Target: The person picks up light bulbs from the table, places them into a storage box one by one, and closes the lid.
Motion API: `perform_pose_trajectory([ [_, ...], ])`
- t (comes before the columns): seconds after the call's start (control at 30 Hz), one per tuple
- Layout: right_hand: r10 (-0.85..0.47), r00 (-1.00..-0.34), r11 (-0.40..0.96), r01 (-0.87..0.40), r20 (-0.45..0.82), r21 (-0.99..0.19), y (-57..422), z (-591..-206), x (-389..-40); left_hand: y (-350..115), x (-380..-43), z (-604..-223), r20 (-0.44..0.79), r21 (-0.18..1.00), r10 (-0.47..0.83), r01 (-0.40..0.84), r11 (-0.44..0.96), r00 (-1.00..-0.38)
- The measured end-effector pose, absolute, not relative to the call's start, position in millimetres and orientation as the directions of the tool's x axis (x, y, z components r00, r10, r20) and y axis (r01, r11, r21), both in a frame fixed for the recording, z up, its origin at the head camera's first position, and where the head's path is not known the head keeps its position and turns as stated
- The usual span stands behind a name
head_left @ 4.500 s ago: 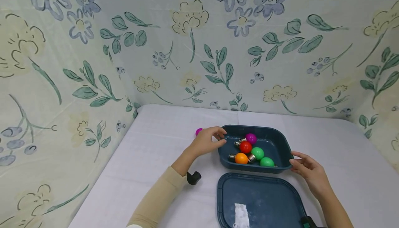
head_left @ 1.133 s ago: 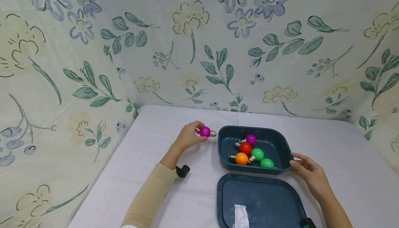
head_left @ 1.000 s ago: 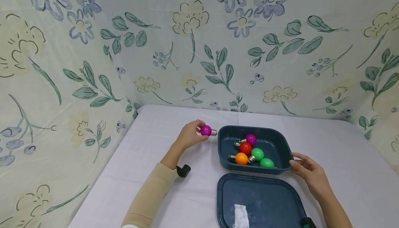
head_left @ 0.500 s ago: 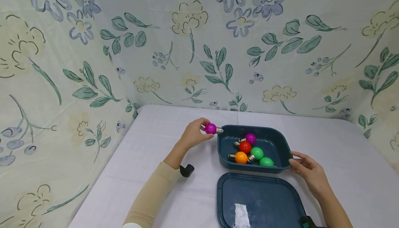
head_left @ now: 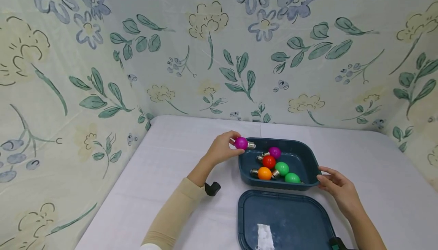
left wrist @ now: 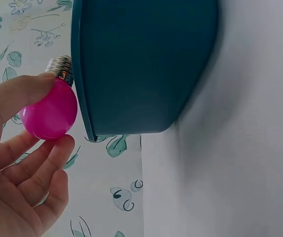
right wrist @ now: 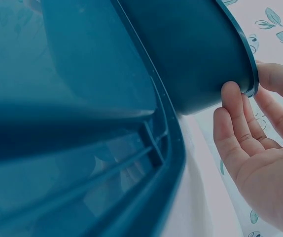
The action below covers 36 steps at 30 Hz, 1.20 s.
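My left hand [head_left: 224, 147] pinches a magenta light bulb [head_left: 241, 143] by its round glass, above the left rim of a dark blue plastic box [head_left: 301, 155]. The bulb lies sideways, its metal screw base pointing right over the box. In the left wrist view, the thumb lies at the neck of the bulb and fingertips touch the glass from below. Inside the box lie a second magenta bulb [head_left: 275, 152], a red bulb [head_left: 268, 162], an orange bulb [head_left: 264, 173] and green bulbs [head_left: 282, 168]. My right hand [head_left: 340, 189] holds the right end of the box at its rim.
A dark blue lid [head_left: 287, 219] with a white label strip [head_left: 265, 236] lies in front of the box on the white-covered table [head_left: 164, 147]. Floral cloth [head_left: 205, 71] stands behind and at the sides. A black wrist-worn piece [head_left: 213, 189] shows beside the left sleeve.
My left hand first reached at the box's left rim, then took the magenta bulb lying left of the box. It has since moved right, bringing the bulb over the rim. The right hand stays put.
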State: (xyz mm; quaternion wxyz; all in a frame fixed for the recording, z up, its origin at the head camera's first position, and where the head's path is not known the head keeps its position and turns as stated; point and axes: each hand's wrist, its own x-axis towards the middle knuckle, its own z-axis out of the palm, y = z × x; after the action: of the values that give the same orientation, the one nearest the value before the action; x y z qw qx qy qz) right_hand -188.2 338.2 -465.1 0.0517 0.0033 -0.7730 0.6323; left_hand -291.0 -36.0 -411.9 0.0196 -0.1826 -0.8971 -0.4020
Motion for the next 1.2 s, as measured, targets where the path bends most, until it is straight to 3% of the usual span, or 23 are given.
perform_pose_trajectory([
  [0.9, 0.06, -0.996, 0.195, -0.06, 0.073, -0.979, 339, -464, -188, -1, -283, -419, 0.126, 0.641, 0.439, 0.411, 0.648, -0.889],
  [1.2, 0.058, -0.995, 0.179, -0.075, 0.087, -0.981, 339, -466, -188, 6, -284, -420, 0.114, 0.499, 0.523, 0.504, 0.705, -0.845],
])
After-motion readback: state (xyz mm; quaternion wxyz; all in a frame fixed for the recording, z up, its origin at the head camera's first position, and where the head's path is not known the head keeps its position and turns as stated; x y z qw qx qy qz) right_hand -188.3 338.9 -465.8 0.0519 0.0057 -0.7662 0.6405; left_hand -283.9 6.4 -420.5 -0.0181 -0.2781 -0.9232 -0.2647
